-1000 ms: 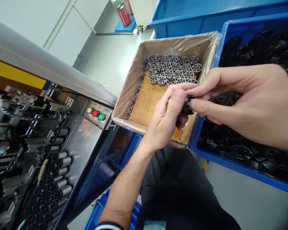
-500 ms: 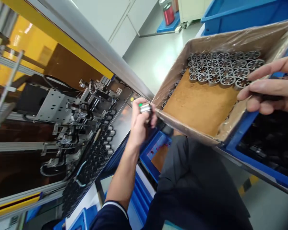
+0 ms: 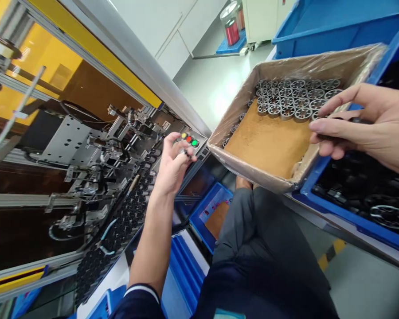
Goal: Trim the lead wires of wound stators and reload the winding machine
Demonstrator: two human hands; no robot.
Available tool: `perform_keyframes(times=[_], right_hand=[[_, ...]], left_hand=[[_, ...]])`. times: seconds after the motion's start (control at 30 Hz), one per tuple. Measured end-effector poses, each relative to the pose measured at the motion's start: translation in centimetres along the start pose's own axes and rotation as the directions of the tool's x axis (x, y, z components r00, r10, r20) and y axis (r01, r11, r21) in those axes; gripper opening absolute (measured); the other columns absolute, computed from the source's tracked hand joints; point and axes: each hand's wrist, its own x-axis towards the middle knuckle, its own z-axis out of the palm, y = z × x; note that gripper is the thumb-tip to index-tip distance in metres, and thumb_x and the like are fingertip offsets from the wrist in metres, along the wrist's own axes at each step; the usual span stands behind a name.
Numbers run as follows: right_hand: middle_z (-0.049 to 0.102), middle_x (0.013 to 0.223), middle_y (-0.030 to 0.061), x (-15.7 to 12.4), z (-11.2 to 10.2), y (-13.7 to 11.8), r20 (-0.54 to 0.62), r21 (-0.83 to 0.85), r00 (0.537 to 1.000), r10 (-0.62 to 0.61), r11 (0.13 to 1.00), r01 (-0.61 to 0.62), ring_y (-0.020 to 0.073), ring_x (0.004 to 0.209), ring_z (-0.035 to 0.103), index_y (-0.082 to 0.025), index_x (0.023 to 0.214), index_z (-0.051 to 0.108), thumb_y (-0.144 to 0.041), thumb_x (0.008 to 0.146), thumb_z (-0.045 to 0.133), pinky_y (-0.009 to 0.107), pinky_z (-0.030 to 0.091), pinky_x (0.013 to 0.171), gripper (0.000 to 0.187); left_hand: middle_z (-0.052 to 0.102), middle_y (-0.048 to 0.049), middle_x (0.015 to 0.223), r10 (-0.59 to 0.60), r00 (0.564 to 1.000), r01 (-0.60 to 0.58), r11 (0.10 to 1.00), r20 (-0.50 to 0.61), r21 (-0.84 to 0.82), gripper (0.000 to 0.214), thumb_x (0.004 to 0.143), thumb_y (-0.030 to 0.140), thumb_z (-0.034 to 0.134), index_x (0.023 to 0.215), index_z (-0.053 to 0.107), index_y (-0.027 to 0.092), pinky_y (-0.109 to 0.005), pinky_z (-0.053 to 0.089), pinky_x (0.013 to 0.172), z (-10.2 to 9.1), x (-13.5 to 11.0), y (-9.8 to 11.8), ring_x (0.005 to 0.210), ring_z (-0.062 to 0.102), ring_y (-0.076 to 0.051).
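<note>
Head cam: left hand [image 3: 174, 166] spread open, just beside the button panel [image 3: 190, 141]; right hand [image 3: 362, 124] pinching a black part [image 3: 344, 118] above the lined cardboard box [image 3: 286, 66].

1. White wall panels [image 3: 173, 33] with straight seams run along the far side.
2. The pale grey floor [image 3: 216, 97] shines under the light, with a yellow-and-black tape strip [image 3: 329, 254] at lower right.
3. Farther back: a white cabinet on casters [image 3: 261, 17] – beside it, a blue mat [image 3: 231, 48] holding a clear jar [image 3: 231, 26] with something red inside.

The person wears grey trousers [image 3: 262, 226] and a white-striped navy sleeve [image 3: 136, 305].
</note>
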Motion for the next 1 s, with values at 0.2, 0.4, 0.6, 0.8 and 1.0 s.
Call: perform_keyframes(times=[0.2, 0.4, 0.6, 0.8, 1.0], right_hand=[[0.087, 0.081, 0.0035, -1.4, 0.5, -2.9, 0.104, 0.044, 0.992, -0.071, 0.997, 0.067, 0.0195, 0.066, 0.077, -0.028, 0.116, 0.096, -0.042, 0.095, 0.107, 0.035, 0.067, 0.065, 0.028], [0.09, 0.103, -0.0009, -1.2, 0.1, -2.6, 0.072, 0.008, 0.985, -0.16, 0.987, 0.159, 0.018, 0.072, 0.076, -0.03, 0.127, 0.093, -0.035, 0.107, 0.09, 0.038, 0.072, 0.076, 0.02], [0.093, 0.112, -0.0022, -1.5, 0.4, -3.2, 0.024, -0.151, 0.982, -0.186, 0.971, 0.187, 0.0278, 0.112, 0.09, -0.039, 0.12, 0.098, -0.037, 0.107, 0.091, 0.047, 0.075, 0.116, 0.015], [0.09, 0.112, -0.0016, -1.8, 0.7, -3.1, 0.037, -0.169, 0.976, -0.215, 0.961, 0.218, 0.0252, 0.108, 0.089, -0.038, 0.117, 0.094, -0.039, 0.11, 0.092, 0.043, 0.077, 0.107, 0.007], [0.092, 0.119, -0.0024, -2.2, 0.5, -3.2, 0.025, -0.237, 0.972, -0.232, 0.943, 0.231, 0.0297, 0.121, 0.092, -0.038, 0.105, 0.09, -0.037, 0.112, 0.09, 0.044, 0.079, 0.102, 0.007]], left_hand=[[0.057, 0.003, 0.077, -0.191, 0.83, 0.437, 0.806, 0.524, -0.4, 0.047, 0.129, 0.063, 0.055, 0.112, 0.069, 0.021, -0.021, 0.03, 0.046, 15.7, 1.5, 0.2, 0.05, 0.03, -0.007], [0.047, 0.0021, 0.074, -0.163, 0.79, 0.479, 0.766, 0.591, -0.429, 0.07, 0.137, 0.065, 0.025, 0.099, 0.064, 0.021, -0.02, 0.041, 0.052, 22.1, 1.0, -1.3, 0.052, 0.038, -0.008], [0.046, 0.0044, 0.072, -0.083, 0.811, 0.394, 0.81, 0.579, -0.435, 0.044, 0.131, 0.063, 0.055, 0.133, 0.074, 0.023, -0.024, 0.04, 0.057, 21.9, 0.2, -1.8, 0.058, 0.04, -0.013], [0.044, 0.0041, 0.073, -0.033, 0.853, 0.284, 0.866, 0.521, -0.411, 0.053, 0.128, 0.076, 0.062, 0.134, 0.083, 0.027, -0.028, 0.03, 0.054, 22.0, -0.7, -1.8, 0.057, 0.035, -0.013], [0.027, 0.0052, 0.067, 0.024, 0.854, 0.219, 0.889, 0.52, -0.401, 0.074, 0.124, 0.095, 0.054, 0.132, 0.089, 0.03, -0.028, 0.022, 0.049, 21.9, -1.0, -2.0, 0.051, 0.022, -0.011]])
